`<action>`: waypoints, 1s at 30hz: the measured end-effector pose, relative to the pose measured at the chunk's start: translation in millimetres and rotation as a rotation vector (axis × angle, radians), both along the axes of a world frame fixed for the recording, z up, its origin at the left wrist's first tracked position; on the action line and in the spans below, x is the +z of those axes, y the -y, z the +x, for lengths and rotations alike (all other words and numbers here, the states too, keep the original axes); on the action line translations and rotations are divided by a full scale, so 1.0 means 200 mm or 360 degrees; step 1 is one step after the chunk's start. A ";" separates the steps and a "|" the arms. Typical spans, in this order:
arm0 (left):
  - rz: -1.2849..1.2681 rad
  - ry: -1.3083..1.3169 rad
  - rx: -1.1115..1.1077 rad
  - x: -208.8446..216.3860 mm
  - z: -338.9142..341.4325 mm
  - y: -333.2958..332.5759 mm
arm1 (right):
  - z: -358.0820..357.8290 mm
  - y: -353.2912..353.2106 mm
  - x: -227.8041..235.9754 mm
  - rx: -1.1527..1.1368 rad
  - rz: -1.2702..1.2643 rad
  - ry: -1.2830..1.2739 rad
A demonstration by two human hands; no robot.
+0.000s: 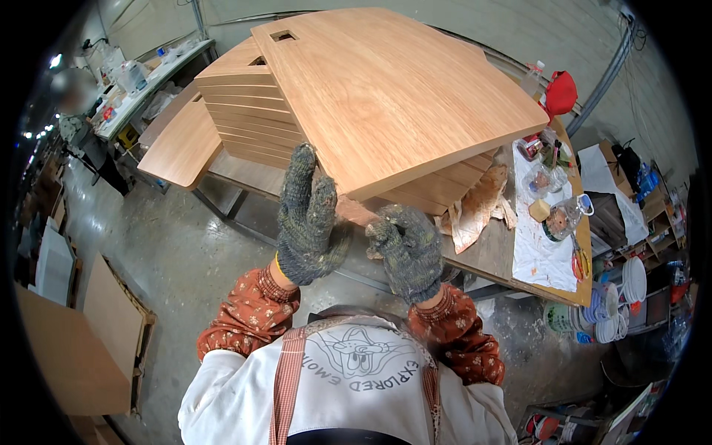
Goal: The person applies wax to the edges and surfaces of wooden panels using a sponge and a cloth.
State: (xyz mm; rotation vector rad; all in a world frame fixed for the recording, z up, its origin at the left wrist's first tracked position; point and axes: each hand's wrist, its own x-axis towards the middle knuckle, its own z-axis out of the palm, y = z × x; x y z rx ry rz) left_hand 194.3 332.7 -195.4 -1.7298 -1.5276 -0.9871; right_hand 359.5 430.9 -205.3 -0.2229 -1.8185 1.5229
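A wide wooden board with light-brown grain and a small rectangular cutout lies tilted on top of a stack of similar boards. My left hand, in a dark grey knitted glove, is at the board's near left edge, its fingers stretched upward and apart. My right hand, gloved alike, is curled just below the near corner. It grips a reddish-brown, worn strip that reaches toward that corner; whether it is cloth or sandpaper I cannot tell. Stained crumpled cloth hangs beside the right hand.
The workbench carries white paper, a clear plastic jug and a yellowish block on the right. A red item stands behind them. Cardboard leans at the left; a person stands at far left.
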 end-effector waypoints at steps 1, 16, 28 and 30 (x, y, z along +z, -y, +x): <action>-0.0013 -0.0001 0.0027 0.00 0.00 0.00 | -0.01 0.00 0.01 0.0010 -0.0008 0.0013; 0.0074 0.0147 0.0002 0.04 0.05 -0.02 | 0.08 0.05 0.05 -0.0598 0.1031 -0.0031; 0.0019 0.0139 0.0046 0.03 0.06 -0.01 | -0.08 0.05 0.00 -0.1203 0.1299 -0.0226; -0.0002 0.0141 0.0044 0.03 0.06 -0.01 | -0.08 0.05 -0.03 -0.1186 0.1418 -0.0173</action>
